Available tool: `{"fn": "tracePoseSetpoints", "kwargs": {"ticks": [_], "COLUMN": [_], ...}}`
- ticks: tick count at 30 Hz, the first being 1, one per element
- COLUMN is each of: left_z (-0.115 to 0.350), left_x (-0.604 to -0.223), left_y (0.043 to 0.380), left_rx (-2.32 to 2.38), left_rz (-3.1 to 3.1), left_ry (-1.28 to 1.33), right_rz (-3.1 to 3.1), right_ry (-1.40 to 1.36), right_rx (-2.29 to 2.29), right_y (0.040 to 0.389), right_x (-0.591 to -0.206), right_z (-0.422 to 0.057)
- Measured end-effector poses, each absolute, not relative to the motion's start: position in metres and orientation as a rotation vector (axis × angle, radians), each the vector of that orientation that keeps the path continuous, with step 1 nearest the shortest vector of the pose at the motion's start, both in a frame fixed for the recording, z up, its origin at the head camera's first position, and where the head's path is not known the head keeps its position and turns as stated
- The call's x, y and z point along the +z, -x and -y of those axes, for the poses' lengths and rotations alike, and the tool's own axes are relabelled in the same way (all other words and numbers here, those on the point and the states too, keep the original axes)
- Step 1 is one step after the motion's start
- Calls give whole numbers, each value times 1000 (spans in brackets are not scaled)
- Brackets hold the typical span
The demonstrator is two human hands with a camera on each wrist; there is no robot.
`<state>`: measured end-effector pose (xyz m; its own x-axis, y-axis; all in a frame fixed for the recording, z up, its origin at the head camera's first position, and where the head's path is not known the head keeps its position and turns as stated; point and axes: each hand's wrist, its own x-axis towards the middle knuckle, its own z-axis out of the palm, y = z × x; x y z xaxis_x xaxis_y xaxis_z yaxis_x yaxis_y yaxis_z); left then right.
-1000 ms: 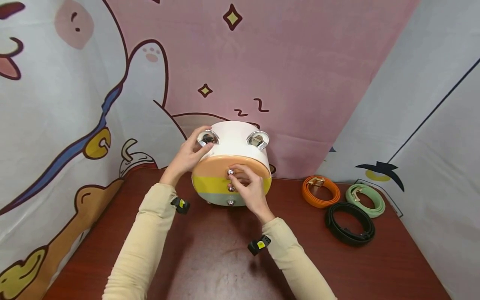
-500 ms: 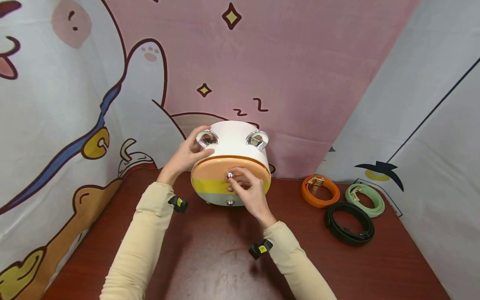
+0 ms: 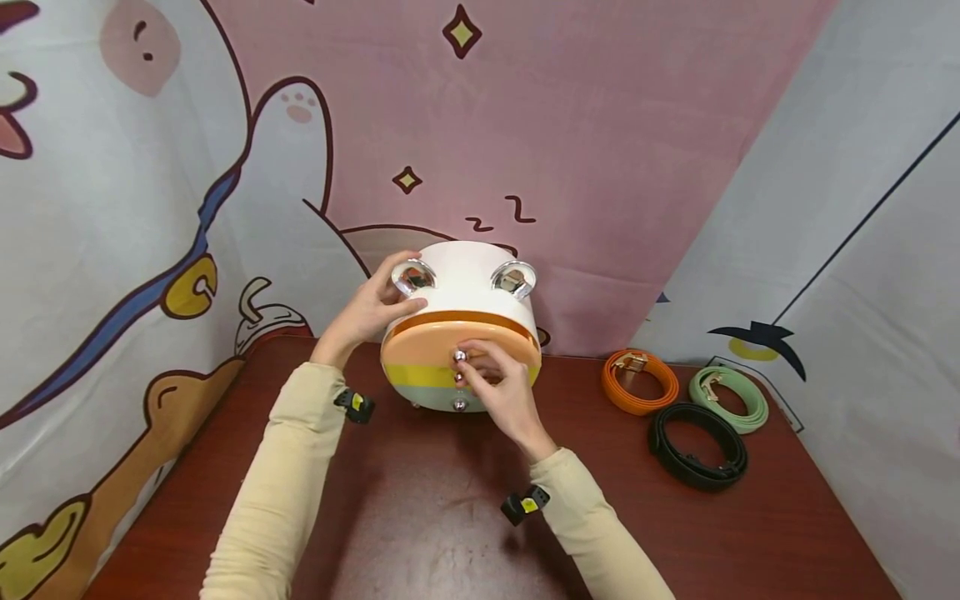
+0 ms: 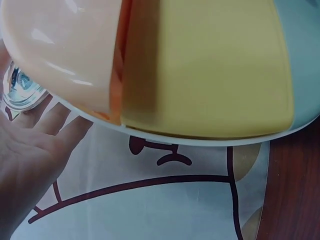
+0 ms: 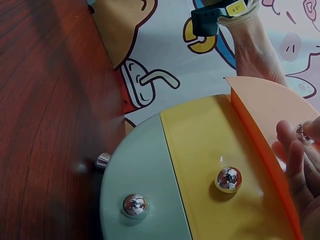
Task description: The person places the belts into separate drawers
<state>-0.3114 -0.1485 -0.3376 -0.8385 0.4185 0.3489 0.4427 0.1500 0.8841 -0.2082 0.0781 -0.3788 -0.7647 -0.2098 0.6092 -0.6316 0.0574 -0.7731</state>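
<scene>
Orange drawer (image 3: 423, 343) partly out | right grip (image 3: 504, 390) pinches its knob (image 3: 460, 356), left grip (image 3: 367, 310) holds box (image 3: 467, 292) | risk: box may tip forward, if pull becomes stronger than left hold

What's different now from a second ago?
The orange drawer has slid out toward the person, leaving a gap along its top edge. The right hand moved with it, still pinching the top knob. The left hand still touches the white box, its thumb a little lower. The yellow drawer, orange belt, green belt and black belt stayed put.
</scene>
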Motion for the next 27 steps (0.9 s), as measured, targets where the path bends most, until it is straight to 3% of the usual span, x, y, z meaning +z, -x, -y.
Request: {"fn": "tracePoseSetpoints", "kwargs": {"ticks": [27], "left_z": [151], "left_x": [-333], "left_y": [310], "left_rx": [-1821], "left_rz": [2450], "left_ry": [868], "right_rz": [1997], "right_ry": [-873], "right_rx": [1767], "right_y": [197], "right_x": [-378], "right_z": [-79]}}
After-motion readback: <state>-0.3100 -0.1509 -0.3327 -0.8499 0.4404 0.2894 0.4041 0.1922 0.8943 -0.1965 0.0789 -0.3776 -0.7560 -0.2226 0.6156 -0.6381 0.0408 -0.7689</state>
